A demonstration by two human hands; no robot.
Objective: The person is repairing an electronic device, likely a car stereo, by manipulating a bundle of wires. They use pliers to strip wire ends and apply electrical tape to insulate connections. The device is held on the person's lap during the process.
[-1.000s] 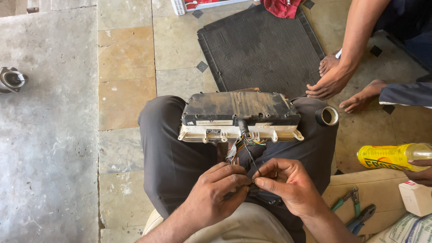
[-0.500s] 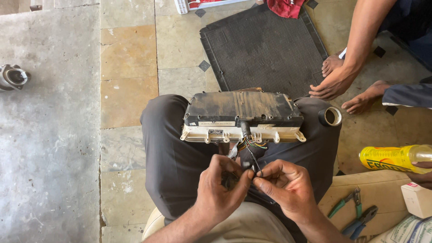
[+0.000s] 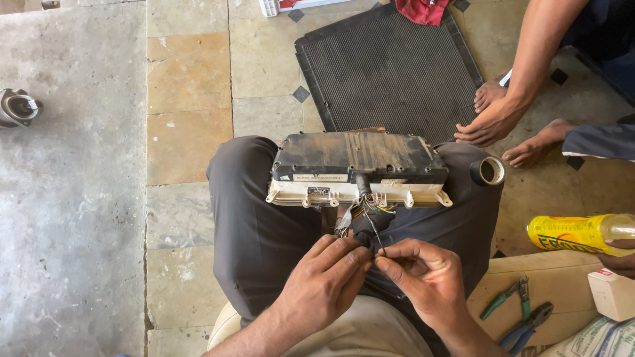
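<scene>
Both hands are pinched nearly shut: the left hand point(image 3: 324, 281) and the right hand point(image 3: 426, 277) meet fingertip to fingertip just below the module point(image 3: 357, 165), each closed on the thin dark wire point(image 3: 375, 233) that runs down from it. Only thumb and first fingers do the gripping; the other fingers curl loosely under. The wire looks taut between pinch and module, which I take as the reason the hands sit so close together, since a fine strand gives little to hold.

The module lies across the person's lap, dark dusty face up, pale edge toward the body, so the bundle of coloured wires point(image 3: 370, 208) spills out on the near side, within reach of both hands (a lap makes a steady bench here).

A roll of tape point(image 3: 488, 171) rests at the module's right end. Pliers point(image 3: 506, 303) lie lower right of it on a cardboard sheet point(image 3: 562, 284), and a yellow bottle point(image 3: 579, 233) is further right. Beyond the module a black ribbed mat point(image 3: 390, 66) covers the floor, where another person's hand point(image 3: 493, 122) presses down.
</scene>
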